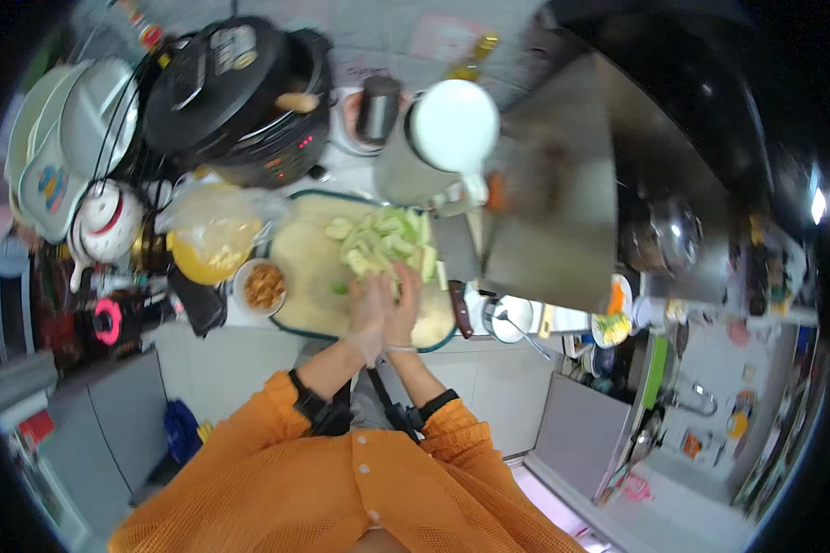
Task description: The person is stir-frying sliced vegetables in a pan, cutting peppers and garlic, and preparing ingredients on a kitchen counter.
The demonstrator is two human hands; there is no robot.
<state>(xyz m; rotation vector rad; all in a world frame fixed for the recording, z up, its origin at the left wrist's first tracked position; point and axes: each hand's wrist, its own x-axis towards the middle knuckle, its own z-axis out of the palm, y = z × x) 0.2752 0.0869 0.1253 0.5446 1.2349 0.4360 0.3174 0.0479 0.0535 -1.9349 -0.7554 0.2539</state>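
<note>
On a pale cutting board (304,242) with a dark green rim lies a heap of cut light-green vegetable pieces (387,235). My left hand (369,311) and my right hand (402,304) are side by side at the heap's near edge, fingertips touching the pieces. Both seem covered by thin clear plastic gloves. Blur and the hands' own backs hide whether anything is gripped between them. To the right, a cleaver lies with its broad blade (454,245) pointing away and its dark red-brown handle (461,311) towards me. One small green bit (339,288) rests left of my hands.
Left of the board stand a white bowl of brown chopped bits (263,287) and a yellow bowl (200,266) under plastic film. Behind are a black electric cooker (270,166) and a white-lidded container (404,169). A metal panel (553,228) and a spooned pot (515,314) stand right.
</note>
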